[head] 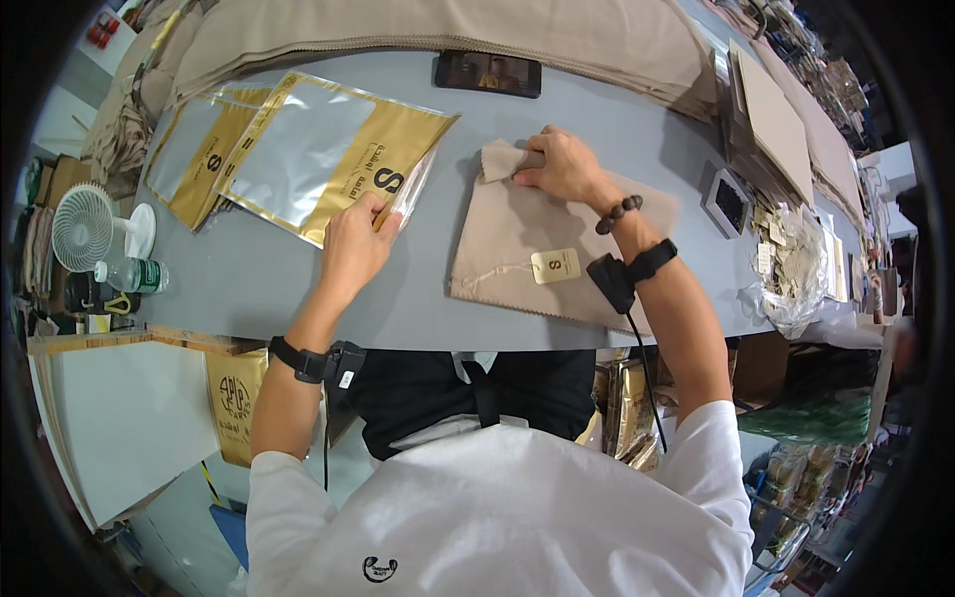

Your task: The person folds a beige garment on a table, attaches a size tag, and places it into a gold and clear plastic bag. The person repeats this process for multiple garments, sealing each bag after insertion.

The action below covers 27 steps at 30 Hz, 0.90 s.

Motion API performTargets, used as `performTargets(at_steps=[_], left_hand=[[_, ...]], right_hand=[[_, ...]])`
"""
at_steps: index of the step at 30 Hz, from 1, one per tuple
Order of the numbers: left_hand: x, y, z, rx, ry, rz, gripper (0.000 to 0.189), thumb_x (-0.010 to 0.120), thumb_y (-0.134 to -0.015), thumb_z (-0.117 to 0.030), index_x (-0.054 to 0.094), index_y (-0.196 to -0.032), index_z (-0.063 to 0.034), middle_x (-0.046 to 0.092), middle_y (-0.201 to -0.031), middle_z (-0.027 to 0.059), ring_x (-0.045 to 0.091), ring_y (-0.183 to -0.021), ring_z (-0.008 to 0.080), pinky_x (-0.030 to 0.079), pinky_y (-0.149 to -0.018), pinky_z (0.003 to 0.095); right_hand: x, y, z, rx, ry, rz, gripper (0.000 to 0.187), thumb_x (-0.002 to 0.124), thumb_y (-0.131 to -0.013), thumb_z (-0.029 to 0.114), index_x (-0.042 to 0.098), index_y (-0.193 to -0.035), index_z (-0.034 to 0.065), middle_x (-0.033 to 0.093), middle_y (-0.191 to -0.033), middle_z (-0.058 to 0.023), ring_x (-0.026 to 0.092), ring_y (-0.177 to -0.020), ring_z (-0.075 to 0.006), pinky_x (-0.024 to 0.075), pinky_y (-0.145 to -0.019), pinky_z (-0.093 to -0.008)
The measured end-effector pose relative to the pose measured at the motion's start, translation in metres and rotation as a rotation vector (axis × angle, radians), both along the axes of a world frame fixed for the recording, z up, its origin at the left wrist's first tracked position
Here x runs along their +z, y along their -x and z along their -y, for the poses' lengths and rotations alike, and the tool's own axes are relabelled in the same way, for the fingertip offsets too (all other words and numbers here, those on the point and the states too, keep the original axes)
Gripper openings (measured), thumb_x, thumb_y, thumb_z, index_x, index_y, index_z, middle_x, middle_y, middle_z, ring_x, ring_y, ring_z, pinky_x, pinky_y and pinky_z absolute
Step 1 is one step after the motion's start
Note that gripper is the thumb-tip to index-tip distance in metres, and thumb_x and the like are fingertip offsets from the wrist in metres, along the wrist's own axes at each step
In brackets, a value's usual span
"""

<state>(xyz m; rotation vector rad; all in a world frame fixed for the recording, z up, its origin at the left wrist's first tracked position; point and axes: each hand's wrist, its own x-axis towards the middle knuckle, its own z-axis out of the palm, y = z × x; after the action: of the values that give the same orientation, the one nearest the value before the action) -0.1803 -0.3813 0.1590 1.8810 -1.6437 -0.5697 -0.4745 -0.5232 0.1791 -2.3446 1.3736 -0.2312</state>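
Observation:
My left hand (360,242) grips the edge of a gold-and-clear plastic packaging bag (298,157) between thumb and fingers; the bag's near side stands a little apart there. It partly overlaps more gold bags (195,160) to its left. My right hand (559,166) pinches the top left part of a folded beige cloth (500,231) with a zigzag-cut edge, and a flap of it is turned over at the fingers. On the cloth lies a cream hang tag (556,266) with a thin cord, bearing a printed mark. The cloth lies flat on the grey table (418,276).
Beige fabric (448,26) is layered along the far side, a smartphone (489,73) before it. At right are beige boards (772,119), a small box (727,203) and a plastic bag of tags (794,261). A white fan (83,227) and water bottle (134,274) stand left.

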Motion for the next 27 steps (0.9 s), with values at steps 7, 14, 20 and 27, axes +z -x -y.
performTargets(at_steps=[7,14,20,27], left_hand=[[-0.017,0.007,-0.015,-0.196,-0.071,-0.234,0.024,0.078,-0.088,-0.017,0.068,-0.094,0.0032,0.069,-0.076,0.0200,0.067,-0.067,0.0307,0.053,-0.067,0.0402],[-0.016,0.015,-0.039,0.092,0.363,-0.396,0.013,0.081,-0.088,-0.005,0.075,-0.098,0.0003,0.067,-0.073,0.0068,0.058,-0.061,0.0078,0.047,-0.056,0.0259],[-0.007,0.022,-0.053,-0.084,0.469,-0.087,0.020,0.082,-0.085,-0.007,0.079,-0.105,-0.0031,0.066,-0.078,0.0083,0.065,-0.065,0.0229,0.052,-0.059,0.0332],[-0.008,0.016,-0.081,-0.048,0.405,0.047,0.012,0.081,-0.087,-0.007,0.078,-0.098,-0.0024,0.066,-0.075,0.0081,0.060,-0.060,0.0194,0.049,-0.056,0.0328]], right_hand=[[-0.013,-0.056,-0.066,0.144,-0.116,0.511,0.038,0.084,-0.083,0.029,0.074,-0.105,-0.0006,0.071,-0.109,-0.0181,0.069,-0.099,-0.0377,0.0552,-0.083,-0.0439],[-0.005,-0.075,-0.098,0.109,0.239,-0.096,0.044,0.079,-0.087,0.040,0.071,-0.108,0.0027,0.072,-0.110,-0.0146,0.067,-0.110,-0.0343,0.0524,-0.088,-0.0466],[-0.022,-0.075,-0.127,0.583,0.557,0.234,0.039,0.069,-0.096,0.038,0.071,-0.112,0.0024,0.071,-0.117,-0.0128,0.063,-0.119,-0.0343,0.0497,-0.098,-0.0477],[-0.035,-0.086,-0.104,0.253,0.188,0.243,0.032,0.065,-0.095,0.032,0.074,-0.106,0.0041,0.073,-0.089,-0.0185,0.070,-0.082,-0.0392,0.0561,-0.080,-0.0495]])
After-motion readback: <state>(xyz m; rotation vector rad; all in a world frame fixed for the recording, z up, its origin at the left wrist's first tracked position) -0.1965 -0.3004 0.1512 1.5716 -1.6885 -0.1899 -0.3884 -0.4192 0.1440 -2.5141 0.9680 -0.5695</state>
